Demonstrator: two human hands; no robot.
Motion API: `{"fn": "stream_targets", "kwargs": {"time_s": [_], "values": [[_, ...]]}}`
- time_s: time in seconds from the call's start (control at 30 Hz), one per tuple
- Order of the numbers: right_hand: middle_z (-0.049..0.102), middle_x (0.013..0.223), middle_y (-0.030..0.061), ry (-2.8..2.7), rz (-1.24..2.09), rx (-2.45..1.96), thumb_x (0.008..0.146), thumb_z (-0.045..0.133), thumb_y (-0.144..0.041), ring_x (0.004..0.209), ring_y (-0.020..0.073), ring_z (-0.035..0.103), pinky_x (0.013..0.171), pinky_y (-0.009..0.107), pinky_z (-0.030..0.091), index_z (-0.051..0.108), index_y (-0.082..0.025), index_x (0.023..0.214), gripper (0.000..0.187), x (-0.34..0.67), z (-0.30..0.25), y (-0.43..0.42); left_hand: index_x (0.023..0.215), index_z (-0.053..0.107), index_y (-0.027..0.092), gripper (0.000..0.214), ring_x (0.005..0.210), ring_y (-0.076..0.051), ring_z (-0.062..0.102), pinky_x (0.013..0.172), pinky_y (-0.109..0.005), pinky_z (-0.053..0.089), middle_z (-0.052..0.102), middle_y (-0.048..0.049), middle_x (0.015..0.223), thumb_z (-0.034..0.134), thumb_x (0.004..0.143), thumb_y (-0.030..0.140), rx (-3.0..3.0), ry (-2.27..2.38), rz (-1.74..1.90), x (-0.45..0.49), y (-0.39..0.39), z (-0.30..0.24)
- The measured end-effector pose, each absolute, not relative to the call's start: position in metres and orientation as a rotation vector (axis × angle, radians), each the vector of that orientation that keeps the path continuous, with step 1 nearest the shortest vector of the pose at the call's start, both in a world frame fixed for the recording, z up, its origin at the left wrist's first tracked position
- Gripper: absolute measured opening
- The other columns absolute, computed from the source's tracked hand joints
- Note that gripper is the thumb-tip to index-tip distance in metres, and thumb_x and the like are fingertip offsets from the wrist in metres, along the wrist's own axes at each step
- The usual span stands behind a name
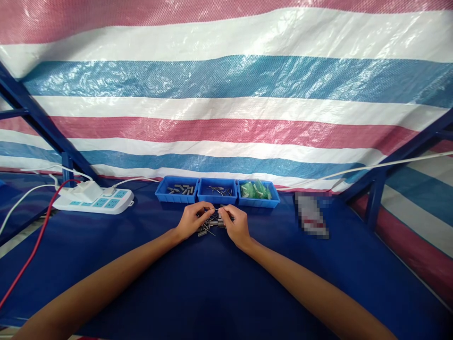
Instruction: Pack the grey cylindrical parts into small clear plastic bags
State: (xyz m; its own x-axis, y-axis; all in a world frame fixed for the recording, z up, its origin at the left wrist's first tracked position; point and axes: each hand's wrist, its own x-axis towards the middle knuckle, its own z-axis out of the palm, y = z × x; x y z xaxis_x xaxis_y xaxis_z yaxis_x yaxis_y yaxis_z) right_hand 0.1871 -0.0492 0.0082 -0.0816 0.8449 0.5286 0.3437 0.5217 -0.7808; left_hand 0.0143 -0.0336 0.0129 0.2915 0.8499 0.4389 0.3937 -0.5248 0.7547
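Note:
My left hand is closed in a pinch on a thin metal pin, whose tip points toward the other hand. Close beside it, my right hand is also pinched, on a small piece that its fingers mostly hide. The fingertips of both hands nearly meet above a small pile of metal parts, short grey cylinders mixed with thin pins. Behind the hands stand a blue bin of grey cylinders, a blue bin of thin pins and a blue bin of green-and-white packets.
A white power strip with plugs and cables lies at left, and a red cable runs over the table edge. A blurred packet lies at right on the blue table. Blue frame posts and a striped sheet close off the back.

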Motion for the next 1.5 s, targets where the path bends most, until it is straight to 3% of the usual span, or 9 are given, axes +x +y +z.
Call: {"fn": "stream_targets", "kwargs": {"time_s": [0.27,1.5], "values": [[0.059,0.068,0.0021,-1.651,0.579,-1.01,0.09,0.047,-0.031,0.059,0.0126,0.051,0.057,0.024,0.04,0.063,-0.016,0.079,0.024,0.1873,0.0129,-0.0508,0.091,0.065,0.014,0.024,0.052,-0.008,0.054,0.055,-0.019,0.046,0.066,-0.0036,0.079,0.056,0.086,0.036,2.087,1.117,1.164,0.0144,-0.0337,0.0127],[0.058,0.064,0.0016,-1.674,0.558,-1.007,0.089,0.049,-0.031,0.058,0.0126,0.051,0.058,0.024,0.041,0.063,-0.017,0.073,0.025,0.1872,0.0127,-0.0524,0.091,0.064,0.014,0.024,0.052,-0.008,0.055,0.055,-0.019,0.046,0.067,-0.0034,0.079,0.055,0.086,0.036,2.084,1.123,1.174,0.0135,-0.0329,0.0102]]}}
